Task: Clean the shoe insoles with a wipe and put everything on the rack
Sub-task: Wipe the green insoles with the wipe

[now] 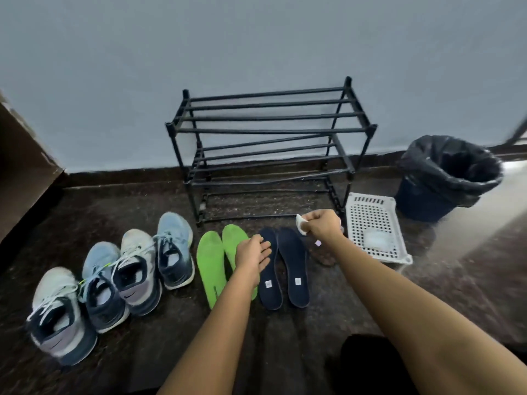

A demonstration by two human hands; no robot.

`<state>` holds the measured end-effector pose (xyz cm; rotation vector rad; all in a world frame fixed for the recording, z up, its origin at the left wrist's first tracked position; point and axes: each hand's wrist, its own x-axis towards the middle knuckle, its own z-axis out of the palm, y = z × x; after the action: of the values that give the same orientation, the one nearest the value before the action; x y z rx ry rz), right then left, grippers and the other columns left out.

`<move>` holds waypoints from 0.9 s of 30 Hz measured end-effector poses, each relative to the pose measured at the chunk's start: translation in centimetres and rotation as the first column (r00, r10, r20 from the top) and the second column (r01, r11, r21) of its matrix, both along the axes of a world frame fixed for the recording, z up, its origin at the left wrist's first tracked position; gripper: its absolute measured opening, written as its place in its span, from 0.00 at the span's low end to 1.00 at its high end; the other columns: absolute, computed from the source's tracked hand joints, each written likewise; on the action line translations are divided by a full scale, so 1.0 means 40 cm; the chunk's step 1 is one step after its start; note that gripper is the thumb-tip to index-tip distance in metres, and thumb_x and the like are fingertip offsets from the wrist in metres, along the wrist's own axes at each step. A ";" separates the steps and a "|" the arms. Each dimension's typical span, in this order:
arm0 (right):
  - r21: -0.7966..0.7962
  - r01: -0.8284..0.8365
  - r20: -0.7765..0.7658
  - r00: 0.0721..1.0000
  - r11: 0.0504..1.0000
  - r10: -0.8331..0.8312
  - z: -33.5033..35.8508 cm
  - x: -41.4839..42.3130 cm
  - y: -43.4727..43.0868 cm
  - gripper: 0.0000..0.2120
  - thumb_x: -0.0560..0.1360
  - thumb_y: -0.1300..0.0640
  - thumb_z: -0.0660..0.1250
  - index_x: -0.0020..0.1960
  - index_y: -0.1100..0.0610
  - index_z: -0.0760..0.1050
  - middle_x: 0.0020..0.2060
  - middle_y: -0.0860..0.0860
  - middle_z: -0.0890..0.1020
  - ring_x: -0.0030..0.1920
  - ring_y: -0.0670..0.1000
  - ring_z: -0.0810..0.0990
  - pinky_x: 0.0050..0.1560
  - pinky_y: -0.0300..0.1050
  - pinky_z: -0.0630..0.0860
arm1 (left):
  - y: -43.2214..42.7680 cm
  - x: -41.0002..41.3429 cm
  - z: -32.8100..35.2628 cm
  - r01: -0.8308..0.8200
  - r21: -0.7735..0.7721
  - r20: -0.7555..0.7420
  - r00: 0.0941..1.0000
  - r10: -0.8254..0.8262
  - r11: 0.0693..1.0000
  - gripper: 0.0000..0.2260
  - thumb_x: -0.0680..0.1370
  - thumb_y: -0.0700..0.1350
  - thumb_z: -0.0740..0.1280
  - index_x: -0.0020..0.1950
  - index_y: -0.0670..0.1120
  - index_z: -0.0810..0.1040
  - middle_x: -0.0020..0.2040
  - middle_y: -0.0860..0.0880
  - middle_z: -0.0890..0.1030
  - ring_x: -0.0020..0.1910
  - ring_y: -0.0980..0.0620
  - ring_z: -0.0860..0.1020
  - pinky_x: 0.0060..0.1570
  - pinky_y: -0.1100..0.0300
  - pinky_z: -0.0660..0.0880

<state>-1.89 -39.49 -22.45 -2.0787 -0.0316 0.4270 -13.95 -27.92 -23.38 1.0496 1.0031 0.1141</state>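
Two navy insoles [293, 269] and two green insoles [211, 263] lie side by side on the floor in front of the rack [268, 131]. The right hand [322, 225] pinches a folded white wipe [301, 223] above the navy toes. The left hand [252, 255], fingers loosely spread, hovers over the nearer navy insole. Wiping looks about to begin: next, steady that insole and rub it. The white heel tags are too small to read, and the shoes [137, 269] show no legible brand.

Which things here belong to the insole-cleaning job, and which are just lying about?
Job: green insoles, navy insoles, wipe pinched in right hand, black rack, four shoes, white basket holding a pale pack, perhaps wipes.
Lying about: lined bin, brown panel at left.
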 end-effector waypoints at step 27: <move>0.100 0.569 0.119 0.808 0.817 -0.577 0.140 0.614 -0.590 0.05 0.70 0.57 0.72 0.37 0.57 0.81 0.39 0.57 0.83 0.40 0.54 0.83 0.43 0.42 0.79 | -0.557 0.698 0.078 0.520 0.076 0.120 0.842 -0.526 0.851 0.08 0.83 0.44 0.59 0.54 0.44 0.76 0.51 0.46 0.82 0.47 0.50 0.80 0.52 0.55 0.76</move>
<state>22.66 -63.10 -16.86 -1.9355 0.4872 -0.1000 13.98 -50.21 -20.24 1.3033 0.5612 -0.2430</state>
